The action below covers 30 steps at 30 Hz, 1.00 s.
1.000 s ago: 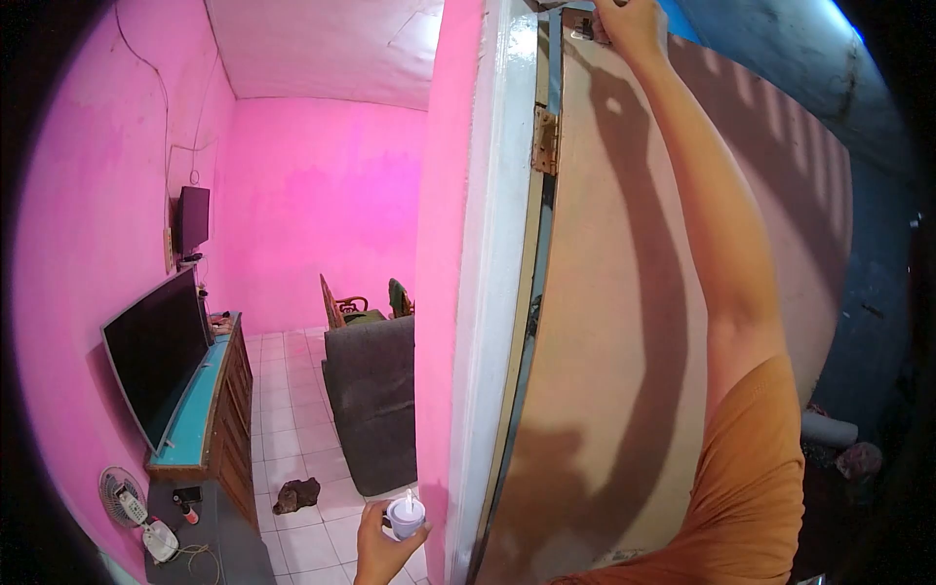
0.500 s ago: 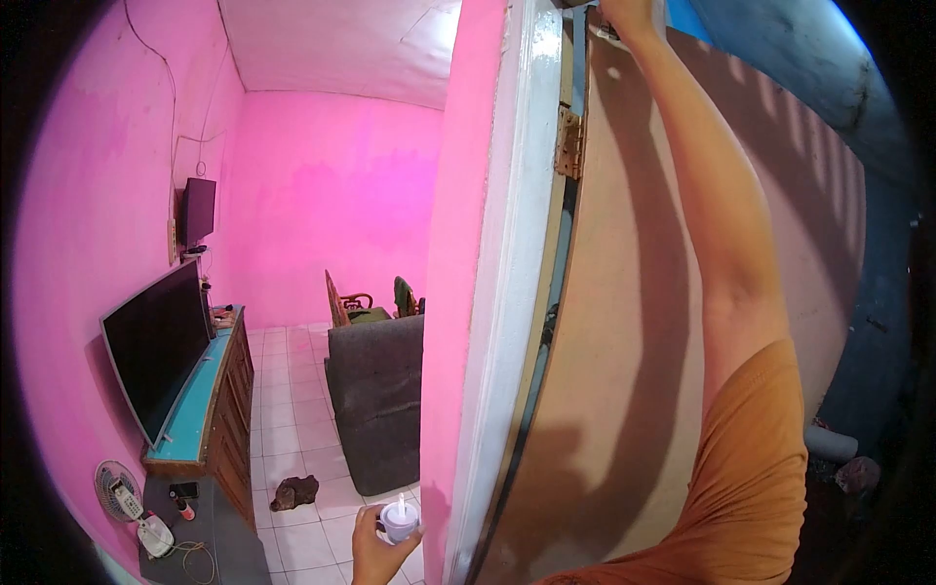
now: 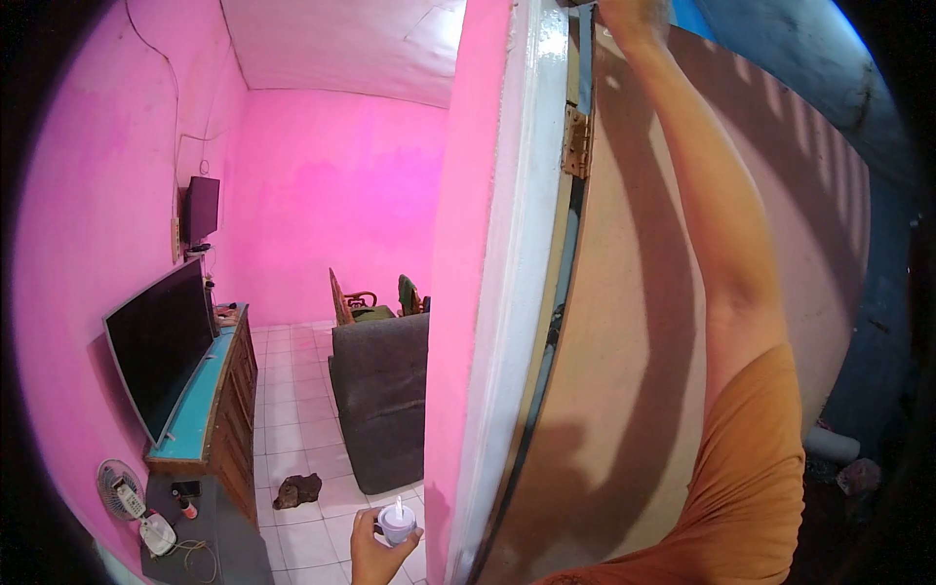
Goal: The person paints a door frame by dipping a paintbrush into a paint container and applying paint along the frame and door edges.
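Low in the head view, my left hand (image 3: 378, 552) is closed around a small pale lavender container (image 3: 398, 524) with a white spout or stick standing up from its top. My right arm reaches up along the tan door (image 3: 634, 351). At the upper frame edge, my right hand (image 3: 634, 18) is by the top of the door, beside the white door frame (image 3: 522, 195). Its fingers are mostly cut off, so their grip is hidden. Below that hand, a brassy hinge (image 3: 576, 142) joins door and frame.
Left of the pink wall edge (image 3: 463, 244), a large television (image 3: 161, 346) stands on a wooden cabinet (image 3: 229, 400). A fan (image 3: 156, 534) is nearer. A dark sofa (image 3: 385, 405) and a crumpled brown cloth-like thing (image 3: 297, 490) are on the tiled floor (image 3: 292, 429).
The view has shifted very slightly, so the room and door sit a little further right. Both hands keep about the same position, the left still holding the container.
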### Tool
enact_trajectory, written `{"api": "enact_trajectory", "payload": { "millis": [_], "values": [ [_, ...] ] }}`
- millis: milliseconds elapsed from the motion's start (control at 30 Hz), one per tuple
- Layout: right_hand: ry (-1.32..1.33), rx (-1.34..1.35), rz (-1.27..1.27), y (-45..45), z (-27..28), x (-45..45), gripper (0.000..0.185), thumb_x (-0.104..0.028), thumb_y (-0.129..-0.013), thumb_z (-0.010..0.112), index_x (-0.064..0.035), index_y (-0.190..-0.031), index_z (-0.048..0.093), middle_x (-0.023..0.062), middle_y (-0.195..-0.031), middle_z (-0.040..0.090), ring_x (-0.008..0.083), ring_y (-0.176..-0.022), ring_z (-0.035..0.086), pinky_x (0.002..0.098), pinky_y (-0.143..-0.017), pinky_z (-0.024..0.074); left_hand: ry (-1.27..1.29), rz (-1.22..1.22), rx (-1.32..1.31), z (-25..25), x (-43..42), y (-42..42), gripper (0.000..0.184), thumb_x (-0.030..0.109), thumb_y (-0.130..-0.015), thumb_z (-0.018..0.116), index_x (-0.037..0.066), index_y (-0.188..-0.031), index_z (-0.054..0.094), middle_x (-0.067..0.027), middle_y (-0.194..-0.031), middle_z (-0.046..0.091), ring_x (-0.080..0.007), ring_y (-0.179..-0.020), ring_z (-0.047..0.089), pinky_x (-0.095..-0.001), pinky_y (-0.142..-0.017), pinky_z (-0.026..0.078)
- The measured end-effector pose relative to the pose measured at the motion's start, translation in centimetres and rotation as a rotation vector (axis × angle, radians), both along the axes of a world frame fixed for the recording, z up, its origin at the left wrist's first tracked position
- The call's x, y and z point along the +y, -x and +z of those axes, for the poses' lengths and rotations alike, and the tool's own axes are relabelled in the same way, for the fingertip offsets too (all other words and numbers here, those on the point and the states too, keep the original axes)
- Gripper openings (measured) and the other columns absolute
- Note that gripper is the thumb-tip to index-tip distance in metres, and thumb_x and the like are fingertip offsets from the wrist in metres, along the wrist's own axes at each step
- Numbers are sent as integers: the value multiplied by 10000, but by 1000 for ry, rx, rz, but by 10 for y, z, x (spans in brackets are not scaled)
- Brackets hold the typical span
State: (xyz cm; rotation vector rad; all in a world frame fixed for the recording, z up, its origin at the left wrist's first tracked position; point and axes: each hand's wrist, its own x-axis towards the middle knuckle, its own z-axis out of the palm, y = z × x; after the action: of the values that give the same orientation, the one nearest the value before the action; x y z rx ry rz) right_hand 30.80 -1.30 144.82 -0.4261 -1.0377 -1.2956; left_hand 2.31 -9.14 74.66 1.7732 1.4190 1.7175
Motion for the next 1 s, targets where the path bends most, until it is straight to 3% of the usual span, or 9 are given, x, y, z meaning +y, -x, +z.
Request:
{"api": "enact_trajectory", "payload": {
  "millis": [200, 300, 367, 1000],
  "values": [
    [96, 59, 51, 1, -21, -11, 260, -281, -910, 667, -31, -953, 730, 225, -924, 742, 409, -895, 724, 472, -790, 562, -31, -22, 2, -3, -3, 4, 556, 244, -710, 928, 22, -1150, 669, -131, -1042, 646, -268, -909, 613, -374, -774, 509],
    [19, -34, 10, -2, -8, 5, 256, -289, -913, 671, -44, -955, 731, 206, -908, 748, 394, -883, 731, 470, -780, 563, -32, -9, 11, 1, -4, 3, 562, 247, -710, 931, 26, -1155, 668, -128, -1035, 641, -266, -910, 611, -375, -773, 509],
    [-47, 68, 65, -4, -5, 5, 250, -297, -914, 672, -58, -958, 734, 193, -885, 748, 390, -872, 732, 472, -774, 563, -23, 14, 6, 0, -5, 2, 567, 248, -711, 932, 28, -1161, 666, -128, -1027, 635, -267, -910, 609, -377, -774, 509],
    [-23, 52, 23, -25, -21, 0, 252, -315, -929, 656, -69, -920, 714, 192, -844, 735, 385, -817, 729, 473, -720, 554, 0, -28, 27, -4, -1, -5, 582, 260, -724, 924, 17, -1182, 661, -146, -1027, 644, -276, -904, 609, -382, -788, 506]
  ]
}}
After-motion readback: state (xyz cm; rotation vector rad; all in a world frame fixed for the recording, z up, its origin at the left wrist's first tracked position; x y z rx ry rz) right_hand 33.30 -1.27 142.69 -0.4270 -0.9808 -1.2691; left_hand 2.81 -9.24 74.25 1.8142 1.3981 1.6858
